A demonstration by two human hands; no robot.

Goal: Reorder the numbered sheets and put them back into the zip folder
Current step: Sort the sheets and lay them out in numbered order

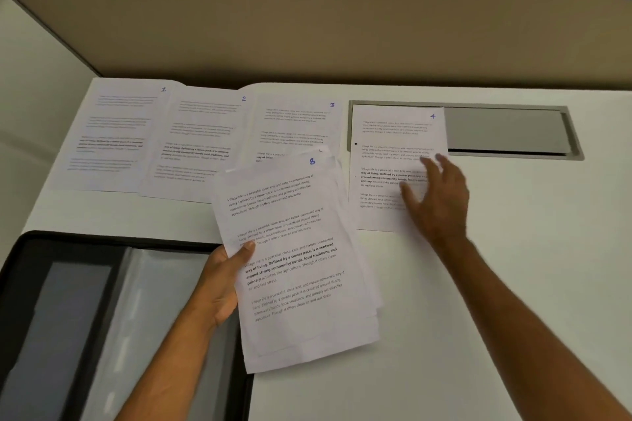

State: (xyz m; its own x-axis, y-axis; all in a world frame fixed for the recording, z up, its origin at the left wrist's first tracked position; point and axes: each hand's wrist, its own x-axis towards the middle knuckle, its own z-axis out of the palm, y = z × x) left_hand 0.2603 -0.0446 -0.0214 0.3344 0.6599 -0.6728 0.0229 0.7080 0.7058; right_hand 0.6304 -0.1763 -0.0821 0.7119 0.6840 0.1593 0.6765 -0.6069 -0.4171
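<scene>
Sheets numbered 1 [113,133], 2 [201,143], 3 [297,123] and 4 [386,147] lie in a row across the back of the white desk, each overlapping its neighbour a little. My left hand [222,284] grips a stack of several sheets [294,263] by its left edge, thumb on top; the top sheet is marked 8. My right hand [434,198] hovers with straight, blurred fingers over the lower right part of sheet 4. The black zip folder [68,318] lies unzipped at the lower left, partly under my left forearm.
A grey metal cable-port flap [506,130] is set into the desk behind sheet 4, which covers its left end. A tan partition wall [307,27] closes off the back. Bare white desk [513,267] lies to the right of the sheets.
</scene>
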